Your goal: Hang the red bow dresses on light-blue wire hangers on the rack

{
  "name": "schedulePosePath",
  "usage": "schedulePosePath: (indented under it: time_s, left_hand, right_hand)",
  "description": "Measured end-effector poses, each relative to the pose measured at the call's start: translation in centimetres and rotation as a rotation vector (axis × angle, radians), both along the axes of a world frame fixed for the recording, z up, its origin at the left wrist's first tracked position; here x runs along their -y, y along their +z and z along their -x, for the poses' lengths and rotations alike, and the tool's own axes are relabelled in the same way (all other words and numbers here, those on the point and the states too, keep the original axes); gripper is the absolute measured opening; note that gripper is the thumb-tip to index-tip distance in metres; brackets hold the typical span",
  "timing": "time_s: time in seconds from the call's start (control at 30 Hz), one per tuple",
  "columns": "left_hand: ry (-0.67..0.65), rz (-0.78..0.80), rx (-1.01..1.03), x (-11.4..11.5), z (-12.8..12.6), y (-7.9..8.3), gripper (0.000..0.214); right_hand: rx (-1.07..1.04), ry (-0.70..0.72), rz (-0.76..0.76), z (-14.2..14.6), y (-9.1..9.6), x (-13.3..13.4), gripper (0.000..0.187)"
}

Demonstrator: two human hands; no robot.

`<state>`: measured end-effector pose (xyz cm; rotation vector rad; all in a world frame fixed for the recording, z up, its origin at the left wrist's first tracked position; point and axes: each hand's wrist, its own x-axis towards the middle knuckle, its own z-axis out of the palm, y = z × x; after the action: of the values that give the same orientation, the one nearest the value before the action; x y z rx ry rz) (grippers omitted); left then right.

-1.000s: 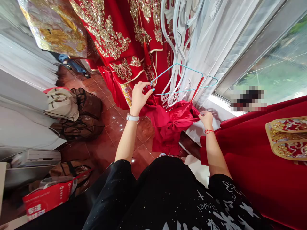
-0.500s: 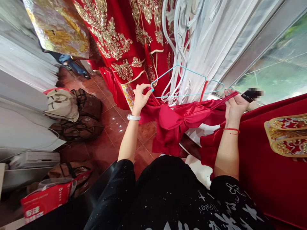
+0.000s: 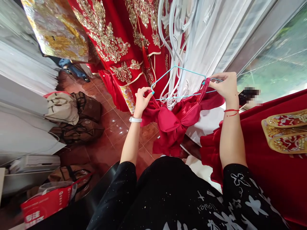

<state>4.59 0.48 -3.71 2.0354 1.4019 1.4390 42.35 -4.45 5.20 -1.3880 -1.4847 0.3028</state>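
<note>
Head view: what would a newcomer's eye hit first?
Probably the glossy red garment at centre, its straps pinched by the left hand and right hand at a turquoise hanger. Next, the red gown beyond it at top, thick with gold sequins. Then the gold-edged panel on red cloth at far right.

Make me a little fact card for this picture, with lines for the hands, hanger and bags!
Left hand: pinching the red garment at the hanger's left end
Right hand: pinching a red strap at the right end
Hanger: light blue, between the hands
Garment front: a bow-like gather
Bags at left: cream bag, brown bags, red bag with white writing
</note>
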Motion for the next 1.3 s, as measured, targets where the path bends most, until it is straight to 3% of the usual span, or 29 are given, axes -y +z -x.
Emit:
schedulePosePath:
  time_s: [0.1,0.17,0.23,0.3,0.37,0.43,0.5,0.57,0.7,0.8,0.93,1.03,1.3]
  left_hand:
    - [0.010,0.001,-0.020,0.4,-0.1,0.5,0.024]
    - [0.019,-0.005,-0.033,1.0,0.1,0.6,0.027]
    - [0.069,-0.033,0.005,1.7,0.9,0.1,0.040]
    - [0.124,-0.041,0.105,2.5,2.1,-1.4,0.063]
    - [0.108,0.035,0.219,3.1,3.3,-3.4,0.081]
    - [0.039,0.162,0.286,3.7,4.1,-5.3,0.090]
    - [0.002,0.251,0.332,4.2,4.3,-6.6,0.090]
    - [0.020,0.272,0.397,4.7,4.0,-7.0,0.078]
    - [0.088,0.236,0.500,5.4,3.5,-7.1,0.054]
    - [0.088,0.245,0.489,5.7,4.1,-7.2,0.054]
    - [0.068,0.260,0.489,5.9,4.8,-6.7,0.067]
    - [0.049,0.226,0.500,5.4,4.5,-5.9,0.072]
    - [0.133,0.171,0.599,4.7,2.7,-5.3,0.053]
  right_hand:
    - [0.086,0.038,0.011,0.1,0.0,0.1,0.016]
    - [0.168,0.010,-0.046,0.3,-0.5,0.4,0.032]
    - [0.161,-0.056,-0.138,1.3,-1.8,0.9,0.042]
    - [0.021,-0.063,-0.177,3.4,-4.0,1.6,0.036]
    - [-0.158,0.087,-0.106,6.6,-6.9,2.1,0.027]
    - [-0.241,0.314,0.061,10.7,-9.6,2.0,0.026]
    - [-0.235,0.461,0.201,15.0,-11.7,1.0,0.037]
    - [-0.235,0.512,0.231,18.8,-12.8,-1.0,0.055]
    - [-0.474,0.671,0.226,23.3,-13.3,-5.4,0.081]
    - [-0.594,0.716,0.269,24.2,-13.5,-7.2,0.081]
    - [-0.613,0.690,0.271,24.3,-13.8,-7.2,0.057]
    - [-0.635,0.663,0.268,24.4,-13.9,-6.7,0.054]
    - [-0.600,0.694,0.215,23.7,-13.4,-5.8,0.044]
